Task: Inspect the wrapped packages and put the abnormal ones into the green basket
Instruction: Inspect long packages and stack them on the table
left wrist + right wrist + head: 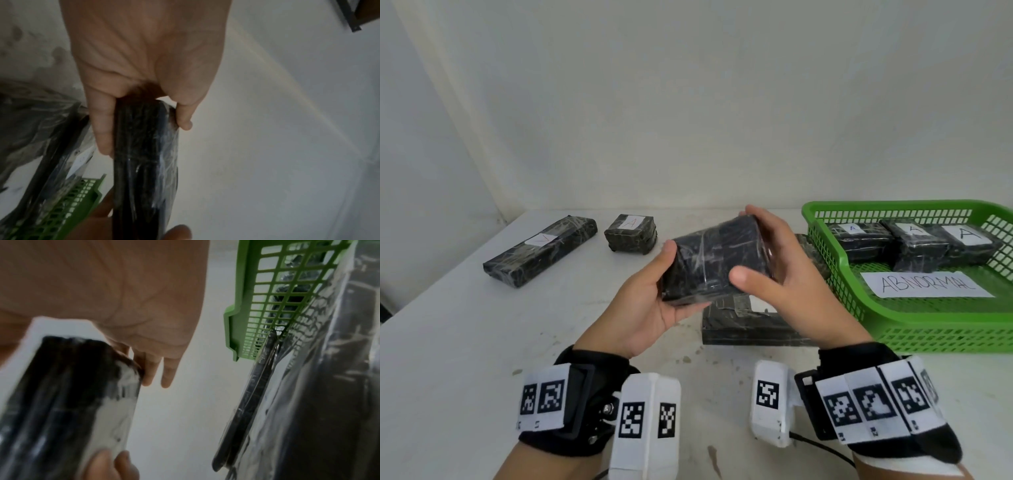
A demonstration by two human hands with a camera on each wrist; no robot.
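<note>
Both hands hold one black wrapped package (pixel 717 262) up above the white bench (pixel 465 342). The left hand (pixel 650 308) grasps its near left end, thumb on top and fingers underneath. The right hand (pixel 774 270) grasps the right end, thumb on the near face and fingers curled over the far edge. Under the hands another package (pixel 743 325) lies flat on the bench, just beside the green basket (pixel 928 339). The basket sits at the right and holds three packages marked A (pixel 914 245) along its far side, plus a paper sign (pixel 924 284) reading ABNORMAL. At the far left lie a long package (pixel 541 250) and a small package (pixel 631 233) marked A, well apart from the basket
</note>
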